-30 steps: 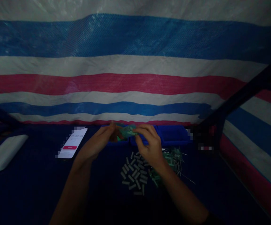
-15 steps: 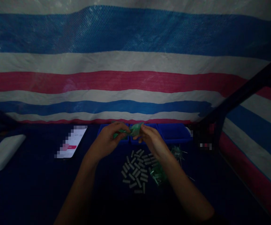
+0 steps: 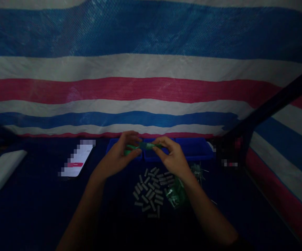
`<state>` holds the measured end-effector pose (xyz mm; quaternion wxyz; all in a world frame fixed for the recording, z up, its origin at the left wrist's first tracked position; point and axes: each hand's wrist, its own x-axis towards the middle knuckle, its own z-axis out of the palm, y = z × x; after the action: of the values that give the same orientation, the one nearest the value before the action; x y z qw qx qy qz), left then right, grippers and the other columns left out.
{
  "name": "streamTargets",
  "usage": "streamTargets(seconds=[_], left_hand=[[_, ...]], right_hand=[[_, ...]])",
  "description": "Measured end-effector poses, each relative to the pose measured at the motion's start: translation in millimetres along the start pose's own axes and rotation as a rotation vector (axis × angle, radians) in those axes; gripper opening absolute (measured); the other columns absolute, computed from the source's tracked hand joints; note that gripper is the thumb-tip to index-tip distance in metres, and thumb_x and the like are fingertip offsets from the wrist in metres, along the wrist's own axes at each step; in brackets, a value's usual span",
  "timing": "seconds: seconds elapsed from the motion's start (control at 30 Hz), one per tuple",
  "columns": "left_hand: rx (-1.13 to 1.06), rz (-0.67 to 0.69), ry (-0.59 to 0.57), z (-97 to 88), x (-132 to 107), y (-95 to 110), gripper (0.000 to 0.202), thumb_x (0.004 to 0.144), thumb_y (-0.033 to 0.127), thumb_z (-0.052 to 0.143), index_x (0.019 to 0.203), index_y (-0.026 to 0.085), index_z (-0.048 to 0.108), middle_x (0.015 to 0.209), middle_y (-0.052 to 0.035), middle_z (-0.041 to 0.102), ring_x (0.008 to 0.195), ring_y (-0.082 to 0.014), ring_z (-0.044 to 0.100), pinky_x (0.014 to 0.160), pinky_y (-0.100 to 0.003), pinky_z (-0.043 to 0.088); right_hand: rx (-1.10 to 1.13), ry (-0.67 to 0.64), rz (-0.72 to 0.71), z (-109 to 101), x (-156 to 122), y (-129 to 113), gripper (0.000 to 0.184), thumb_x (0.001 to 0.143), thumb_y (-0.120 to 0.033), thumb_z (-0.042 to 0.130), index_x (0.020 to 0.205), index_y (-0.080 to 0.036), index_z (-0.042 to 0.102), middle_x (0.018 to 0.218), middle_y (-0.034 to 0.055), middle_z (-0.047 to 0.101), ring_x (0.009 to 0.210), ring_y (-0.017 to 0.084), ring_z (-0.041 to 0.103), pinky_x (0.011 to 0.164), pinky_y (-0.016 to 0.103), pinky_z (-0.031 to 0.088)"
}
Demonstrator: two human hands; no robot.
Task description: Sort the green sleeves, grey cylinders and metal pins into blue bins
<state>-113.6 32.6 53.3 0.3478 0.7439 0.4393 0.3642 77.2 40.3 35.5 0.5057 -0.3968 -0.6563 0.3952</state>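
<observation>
1. The left hand (image 3: pixel 116 158) and the right hand (image 3: pixel 175 160) are raised together just beyond the pile of grey tubes (image 3: pixel 151 190), above the dark table (image 3: pixel 36 209).
2. Both hands are closed on one small green strip (image 3: pixel 142 147). The left pinches its left end and the right its right end, so the strip spans the gap between the fingertips.
3. The dim light hides what the strip is made of.
4. The grey tubes lie loose on the table, scattered at many angles, directly below the hands.
5. Just right of the grey tubes, touching their edge, is a heap of green wired parts (image 3: pixel 175 195), partly covered by the right wrist.
6. Beyond the grey tubes, behind the hands, stands a row of blue bins (image 3: pixel 192 150); their contents cannot be seen.
7. Well to the left of the grey tubes lies a phone (image 3: pixel 77 162) with a lit screen, and further left a white flat object (image 3: pixel 0 170).
8. Far behind the grey tubes hangs a striped tarp (image 3: pixel 140 90) in blue, white and red.
</observation>
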Motion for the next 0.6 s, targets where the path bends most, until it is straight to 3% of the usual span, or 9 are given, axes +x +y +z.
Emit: streamTargets(seconds=[0.1,0.2,0.3,0.4,0.5,0.6], left_hand=[[0.161,0.043,0.044,2.0,2,3,0.056,0.076,0.028,0.063,0.126,0.025,0.039,0.11,-0.0052,0.059,0.099,-0.0186,0.056,0.084,-0.034,0.045],[0.299,0.1,-0.031,1.2,3,9,0.024,0.081,0.026,0.057,0.105,0.023,0.058,0.098,-0.0019,0.064,0.09,-0.0167,0.059,0.079,-0.029,0.045],[0.35,0.09,-0.009,-6.6,3,5,0.014,0.083,0.027,0.052,0.093,0.021,0.061,0.088,-0.0012,0.066,0.08,-0.016,0.061,0.073,-0.027,0.046],[0.414,-0.025,0.146,-23.2,3,-15,0.021,0.081,0.032,0.053,0.095,0.019,0.06,0.091,-0.0042,0.067,0.082,-0.019,0.062,0.073,-0.029,0.047],[0.481,-0.133,0.288,-41.2,2,-42,0.027,0.08,0.036,0.053,0.098,0.017,0.06,0.095,-0.0066,0.067,0.085,-0.0212,0.062,0.075,-0.031,0.047],[0.447,-0.169,0.32,-51.2,2,-65,0.031,0.08,0.039,0.051,0.1,0.018,0.06,0.098,-0.0064,0.067,0.089,-0.0212,0.062,0.078,-0.031,0.047]], right_hand=[[-0.035,-0.046,0.023,2,-3,-2,0.011,0.076,-0.021,0.056,0.087,-0.022,0.053,0.077,-0.0007,0.066,0.071,0.015,0.062,0.063,0.029,0.046],[-0.053,-0.097,0.07,8,-8,-3,0.023,0.077,-0.022,0.056,0.097,-0.023,0.046,0.073,-0.0012,0.068,0.062,0.016,0.062,0.056,0.029,0.045],[-0.03,-0.092,0.049,11,-8,-3,0.031,0.076,-0.023,0.058,0.102,-0.022,0.041,0.085,0.0025,0.068,0.076,0.017,0.064,0.068,0.033,0.048],[-0.011,0.008,0.053,5,-4,-3,0.035,0.076,-0.028,0.058,0.105,-0.021,0.04,0.092,0.0061,0.066,0.081,0.017,0.063,0.073,0.034,0.049],[-0.028,0.086,0.046,-5,0,-2,0.034,0.076,-0.031,0.058,0.105,-0.021,0.042,0.088,0.0048,0.064,0.08,0.017,0.062,0.073,0.034,0.049],[-0.076,0.097,0.02,-10,1,-2,0.031,0.078,-0.03,0.056,0.106,-0.021,0.044,0.085,0.003,0.063,0.081,0.017,0.061,0.073,0.033,0.048]])
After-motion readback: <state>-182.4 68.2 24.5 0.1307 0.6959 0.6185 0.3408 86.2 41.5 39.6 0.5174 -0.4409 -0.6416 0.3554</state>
